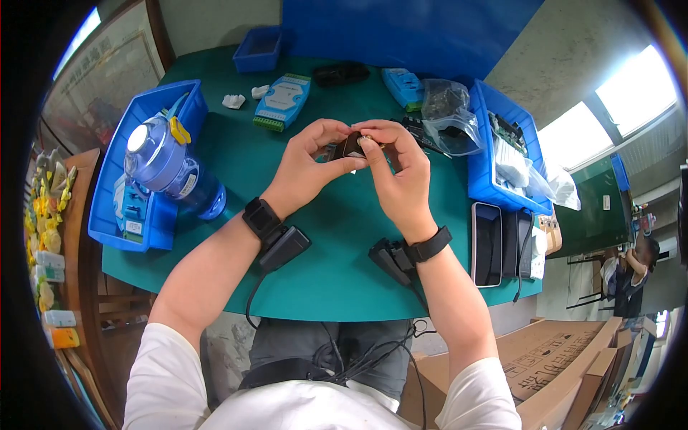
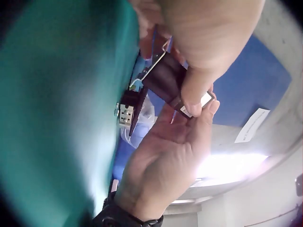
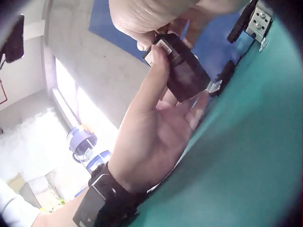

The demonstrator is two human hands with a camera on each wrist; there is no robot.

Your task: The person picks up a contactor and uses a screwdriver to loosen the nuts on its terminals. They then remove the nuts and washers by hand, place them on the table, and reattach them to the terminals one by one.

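Both hands hold a small black box-shaped module (image 1: 348,147) above the middle of the table. It carries a white label and a thin bent metal piece at one end. My left hand (image 1: 307,163) grips it from the left, thumb stretched along its near side. From the other side my right hand (image 1: 403,170) pinches it, thumb and forefinger at its right end. In the left wrist view, the right thumb and fingertips meet at the labelled end of the module (image 2: 165,80). The right wrist view shows the left thumb pressed on the label of the module (image 3: 187,71).
A blue bin (image 1: 159,231) with a water bottle (image 1: 168,168) stands at left. Another blue bin (image 1: 494,192), holding parts and bags, stands at right. Farther back are blue-white modules (image 1: 284,100), a plastic bag (image 1: 451,107) and a black pouch (image 1: 340,73). A phone (image 1: 486,244) lies near right.
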